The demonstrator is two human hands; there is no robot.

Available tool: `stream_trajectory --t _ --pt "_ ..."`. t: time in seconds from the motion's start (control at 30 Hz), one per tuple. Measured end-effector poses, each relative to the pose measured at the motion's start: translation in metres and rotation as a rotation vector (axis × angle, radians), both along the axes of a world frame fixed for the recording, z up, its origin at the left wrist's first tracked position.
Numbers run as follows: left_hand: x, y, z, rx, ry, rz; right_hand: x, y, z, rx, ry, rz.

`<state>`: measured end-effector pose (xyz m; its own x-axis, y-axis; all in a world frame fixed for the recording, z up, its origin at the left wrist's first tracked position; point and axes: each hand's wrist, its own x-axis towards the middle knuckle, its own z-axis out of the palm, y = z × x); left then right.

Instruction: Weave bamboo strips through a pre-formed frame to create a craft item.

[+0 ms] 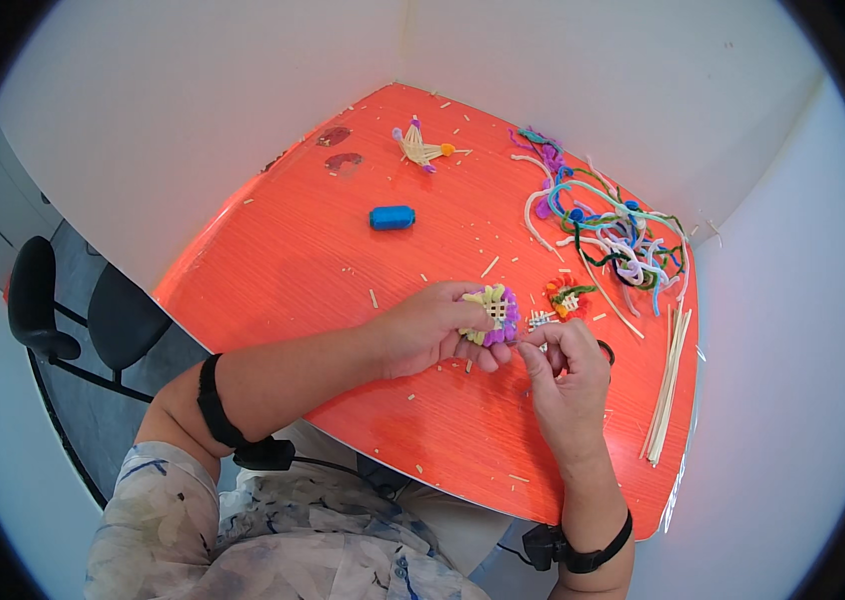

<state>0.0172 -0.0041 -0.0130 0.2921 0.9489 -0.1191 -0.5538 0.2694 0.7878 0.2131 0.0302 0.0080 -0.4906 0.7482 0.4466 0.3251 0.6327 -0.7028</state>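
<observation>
Over the near part of the red tabletop [343,285], a seated person has both bare hands at work on a small woven lattice patch [499,311] edged with fuzzy yellow and purple chenille. The left hand [448,328] pinches this patch, its thumb laid over the front and the fingers behind and below. Beside its lower right edge, the right hand [571,372] has thumb and forefinger brought close together; whether a strand lies between those tips is too small for me to tell.

Just beyond the right hand sits a second woven piece [571,299], rimmed in red, orange and green, and near it a little pale lattice [541,319], partly hidden. A black loop [607,351] peeks out past the right knuckles.

Toward the far right sprawls a tangle of chenille stems [633,262] in white, pink, blue, green and purple. Nearer, along the right edge, lies a bundle of thin pale sticks [670,385]. Well apart from the hands, a blue thread spool [393,217] rests on its side, and behind it is a star-like stick shape [421,150] with purple and orange tips. Short stick scraps [490,267] are scattered about the surface. Off to the left, outside the white partition [193,130], stands a black chair [126,315].
</observation>
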Motion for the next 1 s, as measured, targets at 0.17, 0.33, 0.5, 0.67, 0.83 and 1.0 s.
stream_trajectory --t 0.17,0.33,0.5,0.67,0.83,1.0 --pt "0.002 0.001 0.002 -0.002 0.039 0.043 0.000 0.000 0.000 -0.006 0.004 -0.008" --pt "0.004 0.002 0.002 -0.006 0.092 0.079 0.003 0.002 -0.003 0.015 -0.020 0.014" --pt "0.002 0.002 0.002 0.005 0.127 0.082 -0.001 -0.001 -0.002 -0.305 0.266 -0.005" --pt "0.005 0.002 0.003 0.004 0.135 0.108 0.005 0.007 -0.009 -0.276 0.405 0.066" --pt "0.007 0.001 0.002 0.026 0.185 0.137 0.008 0.007 -0.003 -0.062 0.307 0.019" --pt "0.010 -0.001 0.005 0.042 0.301 0.141 0.006 -0.003 -0.003 -0.233 0.364 0.048"
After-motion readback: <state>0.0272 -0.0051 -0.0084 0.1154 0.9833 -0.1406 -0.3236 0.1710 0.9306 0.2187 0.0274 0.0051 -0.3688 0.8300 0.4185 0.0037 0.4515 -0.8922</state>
